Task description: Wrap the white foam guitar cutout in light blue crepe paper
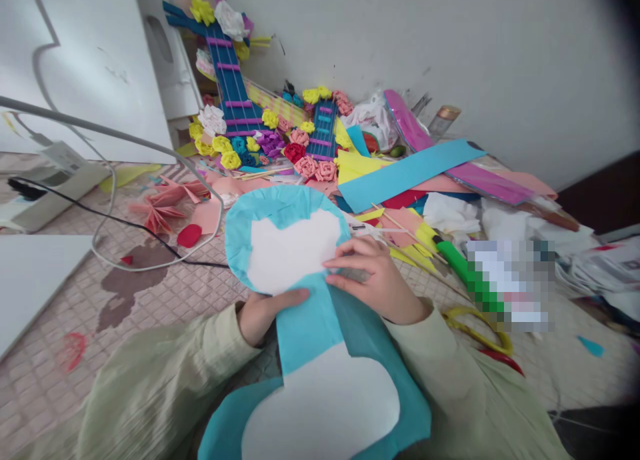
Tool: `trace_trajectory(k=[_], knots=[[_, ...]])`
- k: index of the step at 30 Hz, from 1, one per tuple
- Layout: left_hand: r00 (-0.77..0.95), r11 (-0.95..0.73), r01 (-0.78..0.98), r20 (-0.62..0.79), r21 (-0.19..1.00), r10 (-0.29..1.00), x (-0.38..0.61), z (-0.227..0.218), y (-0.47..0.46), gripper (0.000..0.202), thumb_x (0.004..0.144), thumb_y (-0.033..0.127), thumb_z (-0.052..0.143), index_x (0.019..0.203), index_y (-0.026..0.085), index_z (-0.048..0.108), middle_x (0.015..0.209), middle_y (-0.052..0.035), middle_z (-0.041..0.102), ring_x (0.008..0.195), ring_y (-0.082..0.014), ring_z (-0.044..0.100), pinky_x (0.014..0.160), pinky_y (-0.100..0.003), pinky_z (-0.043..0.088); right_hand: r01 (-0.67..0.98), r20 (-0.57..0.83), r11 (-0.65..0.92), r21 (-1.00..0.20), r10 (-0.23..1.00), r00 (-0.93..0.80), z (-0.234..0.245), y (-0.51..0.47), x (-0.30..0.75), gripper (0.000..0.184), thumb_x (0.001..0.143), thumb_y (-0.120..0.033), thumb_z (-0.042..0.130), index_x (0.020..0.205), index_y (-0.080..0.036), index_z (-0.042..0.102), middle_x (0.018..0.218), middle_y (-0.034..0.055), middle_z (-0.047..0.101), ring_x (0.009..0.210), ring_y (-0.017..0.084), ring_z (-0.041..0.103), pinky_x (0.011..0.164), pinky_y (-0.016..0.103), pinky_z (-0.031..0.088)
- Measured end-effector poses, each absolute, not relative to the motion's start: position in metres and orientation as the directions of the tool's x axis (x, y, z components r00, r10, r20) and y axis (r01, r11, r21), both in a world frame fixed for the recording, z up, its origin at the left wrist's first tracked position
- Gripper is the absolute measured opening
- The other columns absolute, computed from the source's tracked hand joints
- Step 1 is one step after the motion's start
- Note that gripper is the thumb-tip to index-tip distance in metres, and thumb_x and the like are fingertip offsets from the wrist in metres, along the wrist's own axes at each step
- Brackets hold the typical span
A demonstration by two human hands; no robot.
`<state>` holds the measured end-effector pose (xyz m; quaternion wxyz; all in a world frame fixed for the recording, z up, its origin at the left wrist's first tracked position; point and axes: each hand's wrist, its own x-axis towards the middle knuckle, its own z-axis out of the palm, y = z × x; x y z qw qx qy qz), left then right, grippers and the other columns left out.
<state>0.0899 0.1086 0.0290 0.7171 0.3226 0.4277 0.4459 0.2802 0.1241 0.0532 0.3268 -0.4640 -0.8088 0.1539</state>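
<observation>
In front of me lies a white guitar-shaped cutout (320,407) with light blue crepe paper (307,327) around it. At the far, rounded end the paper is folded over the edge in pleats; at the near end it spreads flat beyond the white outline. My left hand (265,310) grips the narrow middle, thumb on top and the other fingers hidden underneath. My right hand (377,277) has its bent fingertips closed on the folded paper at the right side of the narrowing.
Two decorated blue paper guitars (233,87) lean at the back among paper flowers (305,163). A blue strip (410,173), yellow scissors handles (480,330) and a green tube-like item (465,273) lie right. A grey cable (150,140) loops left near a power strip (60,187).
</observation>
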Motion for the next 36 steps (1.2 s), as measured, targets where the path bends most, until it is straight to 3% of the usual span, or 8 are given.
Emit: trace_trajectory(k=[3, 12, 17, 28, 36], knots=[[0.222, 0.379, -0.347, -0.317, 0.858, 0.922, 0.09, 0.0286, 0.1083, 0.073, 0.053, 0.024, 0.078, 0.121, 0.019, 0.053, 0.112, -0.0089, 0.065, 0.12, -0.0343, 0.044, 0.097, -0.047, 0.039, 0.639, 0.349, 0.503, -0.582, 0.864, -0.363, 0.0557, 0.1223, 0.2792, 0.004, 0.074, -0.027, 0.067, 0.073, -0.023, 0.067, 0.085, 0.0021, 0.062, 0.091, 0.02, 0.052, 0.084, 0.04, 0.036], [0.227, 0.357, -0.29, -0.299, 0.888, 0.927, 0.0891, 0.0284, 0.1077, 0.07, 0.054, 0.028, 0.078, 0.12, 0.019, 0.054, 0.114, -0.0078, 0.064, 0.124, -0.0344, 0.039, 0.098, -0.047, 0.038, 0.661, 0.281, 0.451, -0.6, 0.892, -0.354, 0.0586, 0.1192, 0.2768, 0.015, 0.072, -0.036, 0.066, 0.076, -0.022, 0.061, 0.089, 0.0022, 0.062, 0.093, 0.021, 0.051, 0.086, 0.039, 0.034], [0.275, 0.37, -0.285, -0.294, 0.884, 0.915, 0.0883, 0.0286, 0.1077, 0.067, 0.057, 0.028, 0.076, 0.12, 0.02, 0.055, 0.115, -0.0076, 0.063, 0.123, -0.0334, 0.04, 0.097, -0.045, 0.041, 0.691, 0.247, 0.421, -0.588, 0.906, -0.343, 0.0586, 0.1181, 0.2761, 0.018, 0.071, -0.038, 0.066, 0.067, -0.022, 0.06, 0.086, 0.0019, 0.059, 0.094, 0.022, 0.05, 0.088, 0.042, 0.032], [0.211, 0.386, -0.304, -0.334, 0.871, 0.919, 0.0895, 0.0257, 0.1072, 0.075, 0.052, 0.027, 0.079, 0.122, 0.022, 0.053, 0.118, -0.0077, 0.061, 0.121, -0.035, 0.042, 0.098, -0.047, 0.039, 0.59, 0.273, 0.413, -0.694, 0.909, -0.315, 0.0531, 0.1223, 0.2786, 0.003, 0.076, -0.024, 0.062, 0.075, -0.021, 0.062, 0.092, 0.0035, 0.061, 0.095, 0.02, 0.051, 0.089, 0.041, 0.037], [0.219, 0.401, -0.337, -0.343, 0.852, 0.913, 0.091, 0.0285, 0.1067, 0.068, 0.053, 0.025, 0.078, 0.117, 0.019, 0.056, 0.111, -0.0088, 0.065, 0.118, -0.0339, 0.046, 0.1, -0.047, 0.035, 0.619, 0.27, 0.416, -0.666, 0.908, -0.319, 0.0497, 0.1229, 0.2779, 0.005, 0.079, -0.025, 0.059, 0.077, -0.021, 0.061, 0.091, 0.0035, 0.063, 0.096, 0.021, 0.052, 0.088, 0.041, 0.038]])
